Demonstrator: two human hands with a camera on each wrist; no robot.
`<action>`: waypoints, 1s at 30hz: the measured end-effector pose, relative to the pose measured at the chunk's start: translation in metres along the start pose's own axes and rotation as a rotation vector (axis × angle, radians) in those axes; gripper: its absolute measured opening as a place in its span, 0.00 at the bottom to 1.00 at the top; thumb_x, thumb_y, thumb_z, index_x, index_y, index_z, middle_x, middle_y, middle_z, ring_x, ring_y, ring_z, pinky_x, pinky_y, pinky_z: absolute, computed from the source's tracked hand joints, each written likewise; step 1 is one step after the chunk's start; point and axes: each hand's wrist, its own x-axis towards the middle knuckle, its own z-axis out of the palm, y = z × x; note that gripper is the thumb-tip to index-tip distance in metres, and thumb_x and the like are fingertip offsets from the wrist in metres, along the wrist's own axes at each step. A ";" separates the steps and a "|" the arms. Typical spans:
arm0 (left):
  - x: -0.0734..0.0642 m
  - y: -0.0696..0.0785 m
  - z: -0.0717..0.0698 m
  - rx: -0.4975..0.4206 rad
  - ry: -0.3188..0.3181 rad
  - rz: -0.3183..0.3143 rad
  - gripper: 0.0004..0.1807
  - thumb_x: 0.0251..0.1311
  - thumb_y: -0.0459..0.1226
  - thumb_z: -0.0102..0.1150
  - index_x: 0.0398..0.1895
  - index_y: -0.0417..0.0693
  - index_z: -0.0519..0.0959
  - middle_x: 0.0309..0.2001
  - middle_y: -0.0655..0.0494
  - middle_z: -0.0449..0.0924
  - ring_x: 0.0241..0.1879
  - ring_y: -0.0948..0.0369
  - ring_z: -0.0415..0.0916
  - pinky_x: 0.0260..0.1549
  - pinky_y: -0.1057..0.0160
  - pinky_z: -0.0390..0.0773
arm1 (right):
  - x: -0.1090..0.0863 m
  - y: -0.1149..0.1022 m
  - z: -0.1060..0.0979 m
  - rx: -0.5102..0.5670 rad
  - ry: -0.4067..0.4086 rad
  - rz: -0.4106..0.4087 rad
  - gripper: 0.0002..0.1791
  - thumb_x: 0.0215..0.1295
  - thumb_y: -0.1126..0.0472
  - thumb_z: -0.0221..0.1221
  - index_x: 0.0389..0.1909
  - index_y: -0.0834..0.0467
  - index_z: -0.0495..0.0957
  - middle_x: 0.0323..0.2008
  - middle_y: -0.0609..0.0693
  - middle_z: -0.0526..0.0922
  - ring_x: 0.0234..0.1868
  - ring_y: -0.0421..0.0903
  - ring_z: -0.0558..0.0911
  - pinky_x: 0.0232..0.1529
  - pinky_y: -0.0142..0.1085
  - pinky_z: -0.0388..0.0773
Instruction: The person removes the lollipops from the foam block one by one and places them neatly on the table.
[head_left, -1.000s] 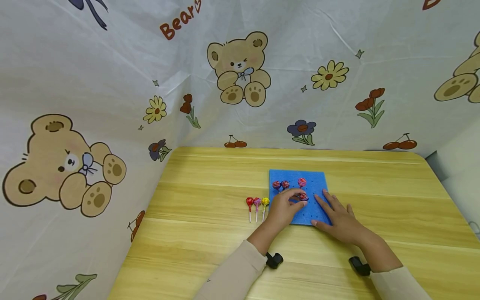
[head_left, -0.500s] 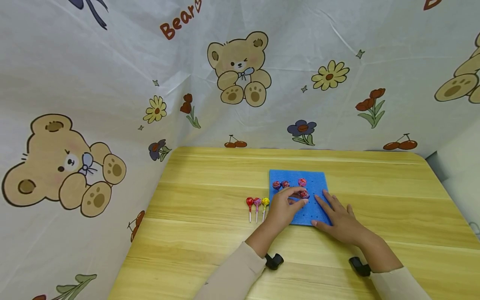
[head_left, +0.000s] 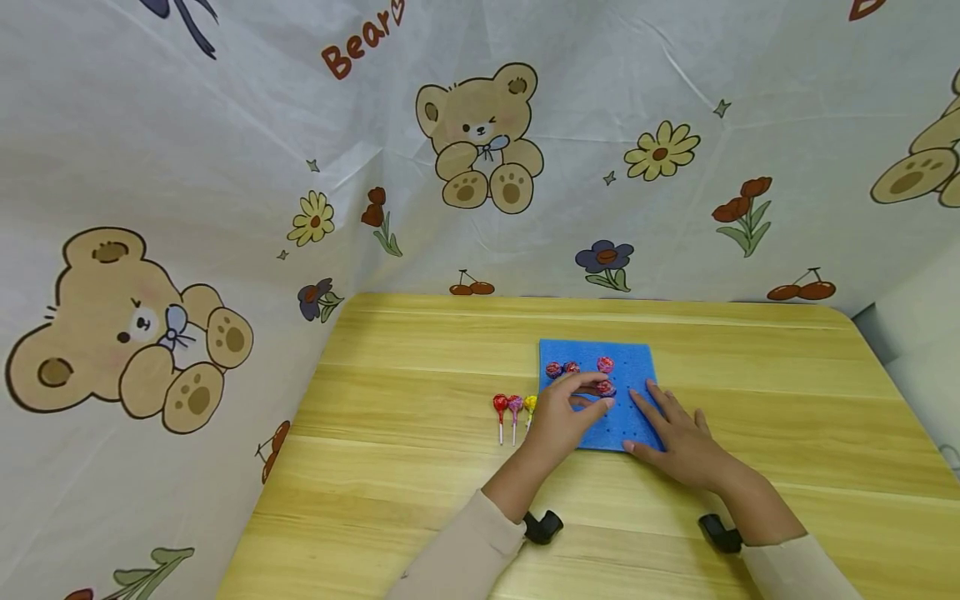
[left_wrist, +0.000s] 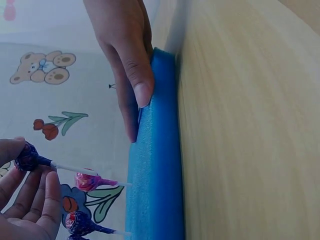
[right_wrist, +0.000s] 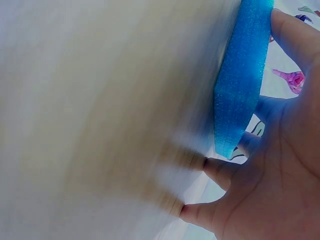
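My left hand (head_left: 557, 418) pinches a lollipop in a dark purple and red wrapper (head_left: 606, 388) by its head. In the left wrist view, that lollipop's white stick points at the blue foam board (left_wrist: 145, 170), its tip short of the surface. Small holes dot the foam board (head_left: 636, 360). A pink lollipop (head_left: 605, 364) and two dark-wrapped lollipops (head_left: 553, 369) stand in its far part. My right hand (head_left: 686, 446) rests with spread fingers on the board's right side, its thumb at the near edge. In the right wrist view, two fingertips (right_wrist: 192, 212) touch the table.
Left of the board, a red lollipop (head_left: 500, 403), a pinkish-purple lollipop (head_left: 515, 404) and a yellow lollipop (head_left: 531, 402) lie in a row, the yellow one partly behind my left hand. The wooden table (head_left: 405, 367) meets a bear-printed cloth (head_left: 570, 208) at the back and left.
My left hand has shifted slightly left, with the pinched lollipop moving a little within view; it covers more of the yellow lollipop. My right hand stays in place on the board.
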 end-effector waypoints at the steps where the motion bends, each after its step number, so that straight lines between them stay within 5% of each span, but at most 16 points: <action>1: 0.000 0.000 -0.001 -0.004 0.004 0.003 0.18 0.66 0.45 0.66 0.58 0.61 0.81 0.51 0.62 0.82 0.48 0.64 0.83 0.46 0.73 0.82 | 0.000 0.000 0.000 0.000 0.001 -0.001 0.49 0.68 0.36 0.59 0.81 0.51 0.49 0.81 0.63 0.42 0.77 0.75 0.47 0.64 0.82 0.37; 19: -0.011 0.001 -0.024 -0.045 0.084 -0.063 0.19 0.64 0.44 0.68 0.58 0.59 0.82 0.51 0.62 0.81 0.46 0.69 0.81 0.46 0.71 0.83 | 0.000 0.000 0.001 0.002 0.000 0.007 0.49 0.67 0.35 0.59 0.81 0.50 0.49 0.81 0.63 0.42 0.78 0.73 0.46 0.65 0.81 0.36; 30: -0.017 -0.011 -0.041 -0.046 0.179 -0.089 0.18 0.64 0.39 0.68 0.57 0.48 0.84 0.52 0.57 0.81 0.43 0.65 0.80 0.43 0.70 0.83 | 0.000 0.002 0.002 0.011 -0.002 -0.003 0.49 0.68 0.35 0.59 0.81 0.50 0.49 0.81 0.63 0.41 0.78 0.74 0.46 0.66 0.81 0.36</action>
